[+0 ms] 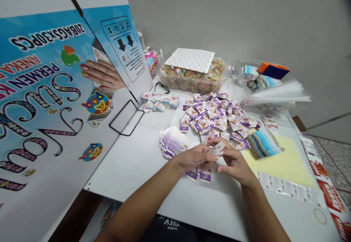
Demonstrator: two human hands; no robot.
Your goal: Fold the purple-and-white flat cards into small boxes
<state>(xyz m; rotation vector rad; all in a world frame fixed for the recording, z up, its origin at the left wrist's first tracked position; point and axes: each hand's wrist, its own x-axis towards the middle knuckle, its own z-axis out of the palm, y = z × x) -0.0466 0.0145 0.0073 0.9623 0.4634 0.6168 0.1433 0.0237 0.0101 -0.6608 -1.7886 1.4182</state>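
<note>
Both hands meet over a white table [142,161]. My left hand [196,157] and my right hand [233,161] pinch one small white and purple carton [219,148] between their fingertips. Just under the hands lie two small purple cartons [201,175]. A stack of flat purple carton blanks [172,143] sits left of the hands. Behind them spreads a heap of several folded purple cartons [216,114]. A short row of light blue cartons [160,101] lies further left.
A big blue printed cardboard box [49,99] stands along the left edge. A clear tub of coloured candy [192,75] with a white sheet on top sits at the back. Clear bags [274,88], a yellow sheet [287,161] and sticker strips [290,189] lie to the right.
</note>
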